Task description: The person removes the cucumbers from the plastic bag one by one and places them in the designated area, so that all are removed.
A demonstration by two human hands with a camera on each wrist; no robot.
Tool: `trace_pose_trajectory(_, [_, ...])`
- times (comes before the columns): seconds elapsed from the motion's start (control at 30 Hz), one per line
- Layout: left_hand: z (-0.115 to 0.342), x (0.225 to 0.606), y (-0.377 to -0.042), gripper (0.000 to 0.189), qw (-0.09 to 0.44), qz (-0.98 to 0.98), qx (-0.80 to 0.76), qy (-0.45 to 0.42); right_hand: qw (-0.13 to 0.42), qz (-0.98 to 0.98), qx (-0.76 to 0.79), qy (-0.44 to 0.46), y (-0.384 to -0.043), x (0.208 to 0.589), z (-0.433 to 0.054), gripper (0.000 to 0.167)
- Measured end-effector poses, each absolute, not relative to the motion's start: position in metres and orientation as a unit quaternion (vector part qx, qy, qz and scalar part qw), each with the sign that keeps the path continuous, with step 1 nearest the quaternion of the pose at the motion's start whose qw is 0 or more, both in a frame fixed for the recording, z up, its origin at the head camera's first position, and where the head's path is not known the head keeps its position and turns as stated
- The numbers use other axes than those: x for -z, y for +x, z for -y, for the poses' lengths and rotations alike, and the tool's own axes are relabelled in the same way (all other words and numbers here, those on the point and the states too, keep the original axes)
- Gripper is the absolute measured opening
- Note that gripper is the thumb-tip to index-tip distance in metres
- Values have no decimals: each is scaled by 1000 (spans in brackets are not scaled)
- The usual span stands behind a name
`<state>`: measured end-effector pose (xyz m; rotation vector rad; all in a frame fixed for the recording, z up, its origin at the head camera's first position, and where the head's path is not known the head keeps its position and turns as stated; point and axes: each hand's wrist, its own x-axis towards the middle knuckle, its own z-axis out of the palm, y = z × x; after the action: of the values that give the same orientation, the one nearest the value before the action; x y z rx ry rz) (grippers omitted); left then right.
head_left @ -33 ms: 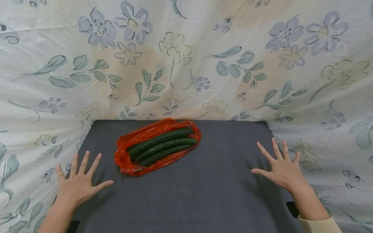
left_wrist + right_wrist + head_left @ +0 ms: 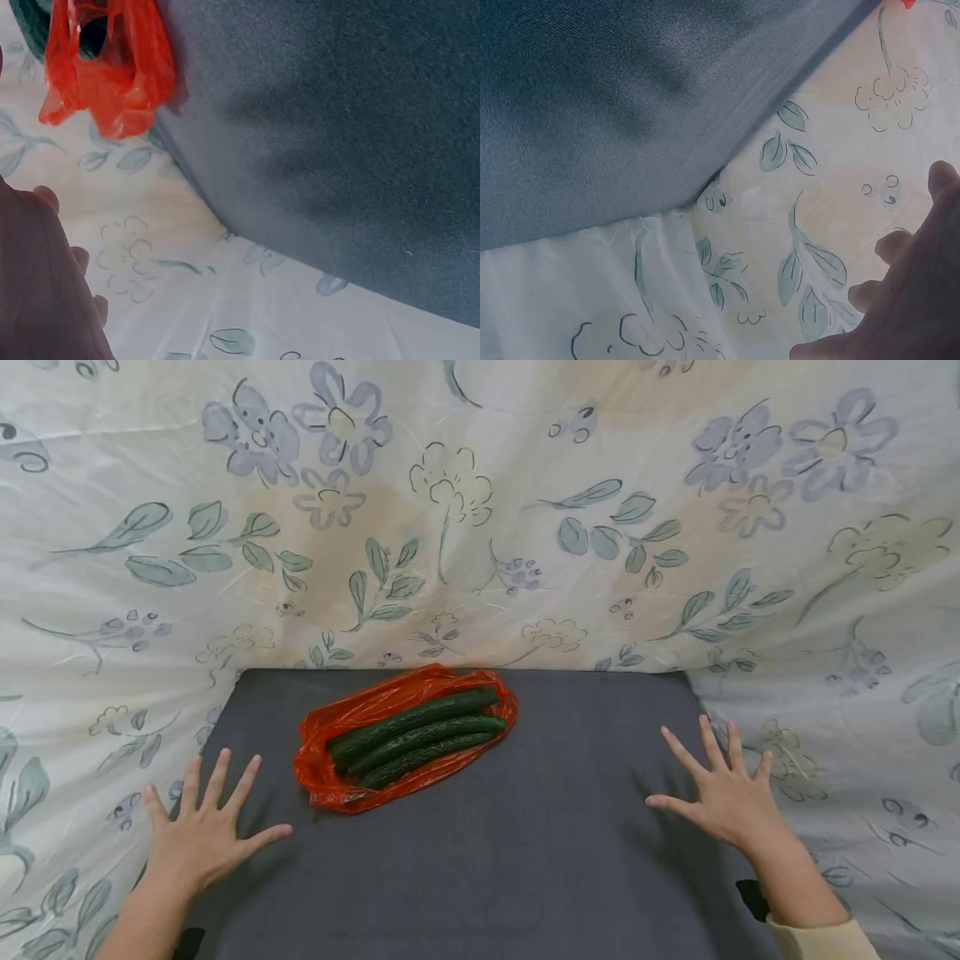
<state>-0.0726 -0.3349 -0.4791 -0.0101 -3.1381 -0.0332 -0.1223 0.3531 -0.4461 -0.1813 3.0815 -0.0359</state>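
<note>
Chg. vs. prev. head view: none visible. Crinkled red plastic bag w/ 3 long, bumpy, dark-green cucumbers lies at rear L-centre of flat dark-grey cloth-covered table. L hand: fingers spread wide, holds nothing, near bag, no contact. R hand: likewise spread, empty, by table's R edge. Handling prob. not yet begun

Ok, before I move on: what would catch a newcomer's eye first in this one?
Probably the bright red plastic bag around three dark green cucumbers, left of centre toward the far edge of the grey tabletop. Next, likely the left hand and right hand at opposite sides, fingers spread and holding nothing. Flowered cloth fills the head view's upper half.
</note>
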Motion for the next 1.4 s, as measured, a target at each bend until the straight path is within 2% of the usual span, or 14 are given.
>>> trace_pose_trajectory(0.23, [337,476,-73,115,-13,1000,25,1,30,-997,28,-61,-119,444,-353,112])
trace_pose_trajectory(0.47, [327,475,-84,98,-34,996,81,-8,53,-990,102,-85,-125,435,-348,108])
trace_pose_trajectory(0.6, [322,477,-88,91,-59,991,118,-7,60,-983,150,-88,-132,432,-341,112])
trace_pose_trajectory(0.77, [312,481,-92,80,-98,980,174,-13,17,-978,187,-89,-139,434,-333,114])
trace_pose_trajectory(0.93, [301,479,-99,73,-99,971,218,-14,-38,-970,221,-98,-145,436,-322,105])
trace_pose_trajectory(1.1, [291,475,-104,78,-116,971,210,12,-63,-964,234,-107,-152,438,-309,99])
trace_pose_trajectory(1.3, [287,471,-106,95,-130,963,224,78,-55,-961,251,-106,-156,441,-295,96])
trace_pose_trajectory(1.4, [285,473,-106,96,-121,950,268,103,-51,-958,261,-109,-158,445,-289,93])
